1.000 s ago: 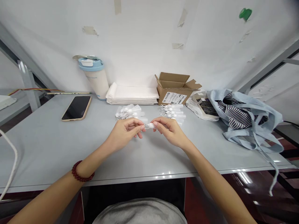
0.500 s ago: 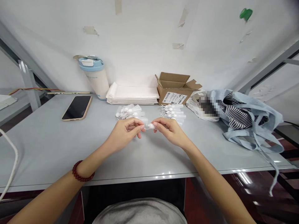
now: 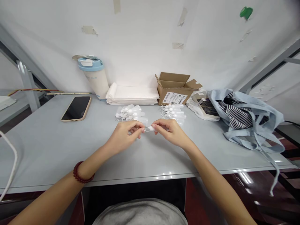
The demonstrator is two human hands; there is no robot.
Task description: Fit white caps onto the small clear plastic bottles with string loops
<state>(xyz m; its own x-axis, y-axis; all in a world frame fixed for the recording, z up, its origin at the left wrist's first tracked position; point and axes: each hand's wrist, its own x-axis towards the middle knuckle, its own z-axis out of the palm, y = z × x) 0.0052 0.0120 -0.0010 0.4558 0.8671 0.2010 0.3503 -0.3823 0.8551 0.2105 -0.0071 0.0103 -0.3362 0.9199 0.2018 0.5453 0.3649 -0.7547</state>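
Observation:
Between my two hands, over the middle of the grey table, is a small white piece (image 3: 151,128) with a thin loop. My left hand (image 3: 127,132) pinches the loop end between thumb and fingertips. The white body is pinched by my right hand (image 3: 169,131), whose fingers partly hide it. Just behind my left hand lies a loose pile of similar white pieces with clear tubes (image 3: 129,112). A second group of them (image 3: 173,112) lies behind my right hand, in front of the cardboard box.
A phone (image 3: 76,108) and a cup with a blue lid (image 3: 95,76) stand left. White envelopes (image 3: 133,95) are stacked beside the open cardboard box (image 3: 174,93). At right, a plastic bag (image 3: 201,107) and a blue cloth bag (image 3: 255,115) lie on the table (image 3: 150,159).
Both hands keep nearly the same place and hold. The white piece is tilted slightly differently between them. The whole view has shifted a little.

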